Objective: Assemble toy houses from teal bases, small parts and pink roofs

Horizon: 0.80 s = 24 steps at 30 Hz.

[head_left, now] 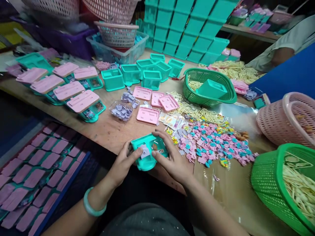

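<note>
Both my hands hold a small teal plastic box (147,154) at the near edge of the wooden table (108,131). My left hand (124,162) grips its left side, thumb pressing a little lilac piece (144,152) on the box. My right hand (169,157) clasps the right side, fingers over the top. A pale green bangle (91,206) circles my left wrist. Loose pink lids (148,115) lie just beyond the box.
Finished teal boxes with pink lids (73,95) lie at left, more in a floor crate (36,177). Open teal boxes (133,73), a bag of lilac pieces (121,110), small coloured parts (214,146), green baskets (209,87) and a pink basket (287,118) crowd the table. Another person's sleeve (290,42) is far right.
</note>
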Available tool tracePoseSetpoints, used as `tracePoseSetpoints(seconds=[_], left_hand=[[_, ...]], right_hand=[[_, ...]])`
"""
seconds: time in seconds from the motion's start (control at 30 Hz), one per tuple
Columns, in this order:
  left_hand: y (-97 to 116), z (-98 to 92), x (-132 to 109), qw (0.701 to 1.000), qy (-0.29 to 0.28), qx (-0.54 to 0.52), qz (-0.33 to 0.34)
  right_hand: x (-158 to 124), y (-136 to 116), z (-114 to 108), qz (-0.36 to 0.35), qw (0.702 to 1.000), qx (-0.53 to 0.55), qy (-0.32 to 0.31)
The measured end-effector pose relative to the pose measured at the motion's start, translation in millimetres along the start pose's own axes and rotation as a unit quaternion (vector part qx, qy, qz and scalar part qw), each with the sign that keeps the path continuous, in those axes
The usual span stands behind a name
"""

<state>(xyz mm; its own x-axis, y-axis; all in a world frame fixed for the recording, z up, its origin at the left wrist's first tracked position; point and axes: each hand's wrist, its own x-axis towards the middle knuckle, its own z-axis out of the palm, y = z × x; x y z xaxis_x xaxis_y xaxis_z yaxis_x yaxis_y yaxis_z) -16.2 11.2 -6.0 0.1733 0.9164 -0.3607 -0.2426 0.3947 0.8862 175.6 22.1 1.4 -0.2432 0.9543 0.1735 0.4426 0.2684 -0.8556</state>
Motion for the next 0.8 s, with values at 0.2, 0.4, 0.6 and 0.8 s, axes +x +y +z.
tracePoseSetpoints(seconds=[0.2,0.4,0.6,0.8], left_hand=[[-5,5.7,-1,0.997,0.04,0.053,0.026],[-4,-3.1,4,0.998,0.013,0.053,0.012],[3,-10.2,8,0.999,-0.013,-0.019,-0.041],[-2,4.7,12,0.997,-0.006,-0.055,-0.048]], right_hand=[[-10,-5,16,0.015,0.997,0.01,0.069],[-18,-13,21,0.024,0.995,0.013,0.095],[-58,14,-9,-0.004,0.987,-0.009,0.163],[-104,67,-80,0.053,0.934,-0.246,0.253]])
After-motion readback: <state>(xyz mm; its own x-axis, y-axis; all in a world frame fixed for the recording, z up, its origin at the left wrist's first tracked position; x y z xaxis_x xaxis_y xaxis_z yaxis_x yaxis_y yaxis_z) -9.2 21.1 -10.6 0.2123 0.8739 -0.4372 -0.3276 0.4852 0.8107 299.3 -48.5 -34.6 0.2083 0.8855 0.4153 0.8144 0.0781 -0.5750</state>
